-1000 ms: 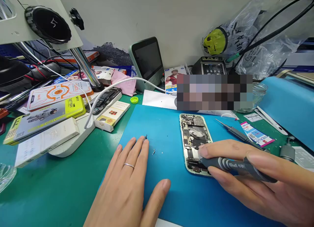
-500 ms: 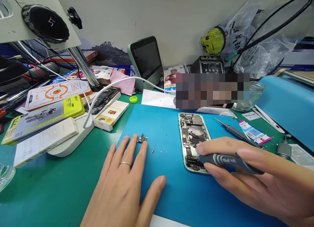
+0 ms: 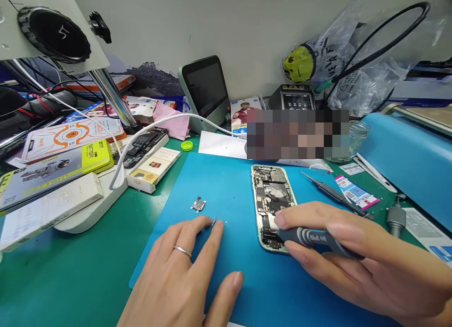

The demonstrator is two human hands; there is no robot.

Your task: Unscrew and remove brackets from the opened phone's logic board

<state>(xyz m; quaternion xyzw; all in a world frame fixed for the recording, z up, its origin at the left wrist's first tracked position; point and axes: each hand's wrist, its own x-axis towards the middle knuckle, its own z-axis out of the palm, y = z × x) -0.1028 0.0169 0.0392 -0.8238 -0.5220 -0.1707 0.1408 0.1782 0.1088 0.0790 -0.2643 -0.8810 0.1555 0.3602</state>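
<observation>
In the head view my right hand (image 3: 356, 251) is closed around a dark grey screwdriver (image 3: 314, 237), held over the lower part of an opened phone (image 3: 277, 188). Its tip is hidden by my fingers. The phone lies with its inner parts exposed on a blue mat (image 3: 236, 280). My left hand (image 3: 183, 270), palm down with a ring on one finger, has its fingers apart. The fingertips are at a tiny metal part (image 3: 213, 220); whether they press on it I cannot tell. Just beyond them lie a small group of metal pieces (image 3: 198, 204) and a white speck.
A second screwdriver (image 3: 332, 192) lies right of the phone, near a pink-edged label (image 3: 356, 192). Behind are a glass jar (image 3: 355, 138) and a screen device (image 3: 205, 89). At left, boxes (image 3: 60, 169) and a white cable (image 3: 169, 117) crowd around a microscope stand (image 3: 113, 96).
My left hand has shifted right from the group of metal pieces, now uncovered, to the tiny metal part, fingers more bent. My right hand stays with the screwdriver at the phone. The view shifts slightly.
</observation>
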